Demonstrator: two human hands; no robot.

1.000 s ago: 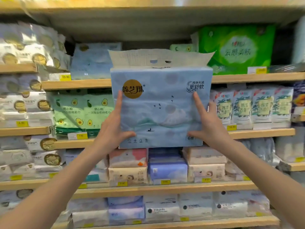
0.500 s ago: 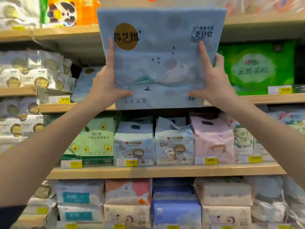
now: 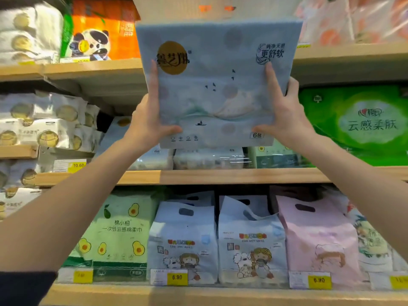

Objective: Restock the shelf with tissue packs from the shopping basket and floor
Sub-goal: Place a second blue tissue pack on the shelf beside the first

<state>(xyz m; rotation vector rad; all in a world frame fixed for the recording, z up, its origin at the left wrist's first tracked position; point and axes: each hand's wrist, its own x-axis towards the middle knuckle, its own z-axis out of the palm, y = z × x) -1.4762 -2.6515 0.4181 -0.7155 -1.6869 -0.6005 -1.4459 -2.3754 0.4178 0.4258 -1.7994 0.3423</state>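
Head view: since 0.5 s ago the blue tissue pack point(image 3: 218, 85) is sitting higher vs the shelves. Its lower edge, then level w/ the middle shelf board point(image 3: 220, 176), is now hanging clear above it, in front of the flat packs point(image 3: 207, 159) lying on that board. The hands' grip is looking the same as before.

The left hand point(image 3: 148, 124) is gripping the pack's lower left side, and the right hand point(image 3: 284, 120) is gripping the lower right. On each, one of the fingers point(image 3: 154, 85) is lying straight up the front face, the thumb is pressing across the bottom corner, and the rest are wrapping round the edge out of sight, so both sets of fingers are clamping on the pack. The pack is being held upright, front facing the camera, w/ a gold round logo top left and "6" printed bottom right. Its top is overlapping the upper shelf board point(image 3: 99, 67).

A big green pack point(image 3: 364, 127) is standing on the middle board just right of the right hand. An orange panda pack point(image 3: 99, 40) is sitting on the upper board, left of the held pack. White packs w/ gold circles point(image 3: 48, 120) are stacking up at far left.

On the lower shelf, left to right: an avocado-print pack point(image 3: 119, 235), two baby-wipes bags point(image 3: 183, 244) side by side, and a pink bag point(image 3: 318, 239). A yellow 6.90 price tag point(image 3: 177, 277) is showing at that shelf's front edge.
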